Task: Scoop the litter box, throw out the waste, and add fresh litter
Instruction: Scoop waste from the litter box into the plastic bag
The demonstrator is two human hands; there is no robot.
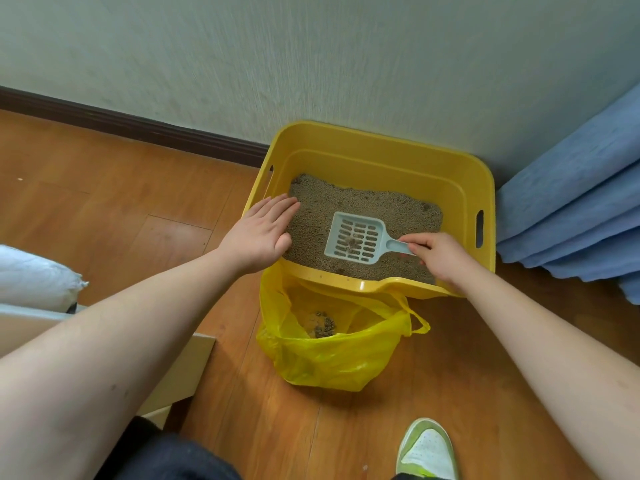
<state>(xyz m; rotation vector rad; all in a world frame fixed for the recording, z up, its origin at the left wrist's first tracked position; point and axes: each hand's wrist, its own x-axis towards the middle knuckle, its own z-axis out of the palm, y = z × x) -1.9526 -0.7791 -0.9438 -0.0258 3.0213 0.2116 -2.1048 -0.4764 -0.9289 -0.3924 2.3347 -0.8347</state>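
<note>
left hand (261, 233): flat, fingers straight, on box (374, 147) rim
right hand (438, 256): pinching scoop (356, 241) handle, frame centre
bag (332, 355): below box

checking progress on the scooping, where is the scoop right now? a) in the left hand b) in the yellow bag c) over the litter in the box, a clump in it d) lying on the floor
c: the right hand pinches the slotted scoop over the litter in the yellow litter box, a small clump in it.
</note>
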